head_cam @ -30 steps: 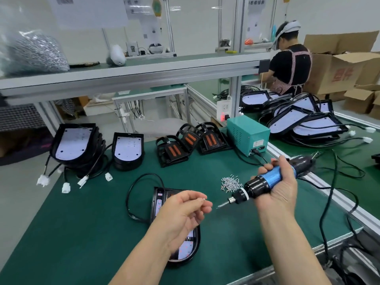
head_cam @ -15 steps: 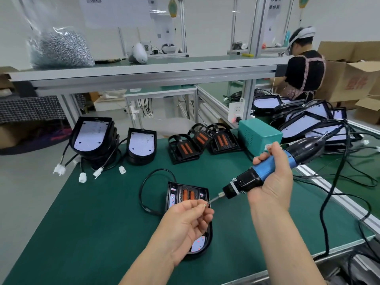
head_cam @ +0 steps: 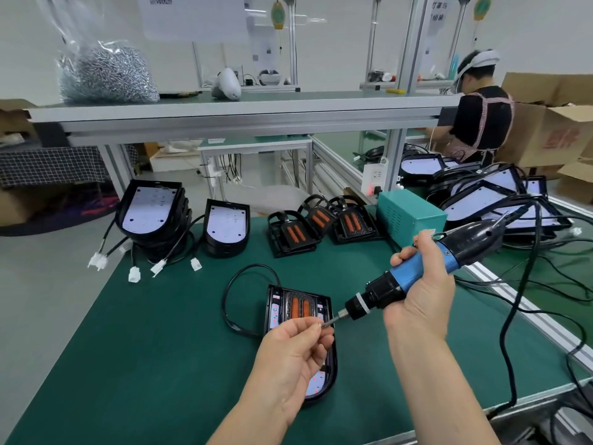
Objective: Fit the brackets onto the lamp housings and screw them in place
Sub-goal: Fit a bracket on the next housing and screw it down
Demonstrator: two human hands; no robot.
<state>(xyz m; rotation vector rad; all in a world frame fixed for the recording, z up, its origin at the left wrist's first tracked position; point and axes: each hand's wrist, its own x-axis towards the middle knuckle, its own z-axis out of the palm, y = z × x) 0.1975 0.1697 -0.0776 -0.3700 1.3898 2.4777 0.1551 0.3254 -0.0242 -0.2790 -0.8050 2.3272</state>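
A black lamp housing lies on the green mat in front of me, with a black bracket holding two orange strips fitted at its far end. My left hand hovers over the housing and pinches a small screw between thumb and forefinger. My right hand grips a blue and black electric screwdriver. Its bit tip meets the screw at my left fingertips.
Three loose brackets stand at the back of the mat beside a teal power box. Stacked housings with white-plugged cables sit back left. More housings and cables crowd the right bench, where another person works. A screw bag lies on the shelf.
The screwdriver swung left and down until its bit reached the screw in my left fingers. My view shifted, so the loose screw pile is hidden behind my right hand.
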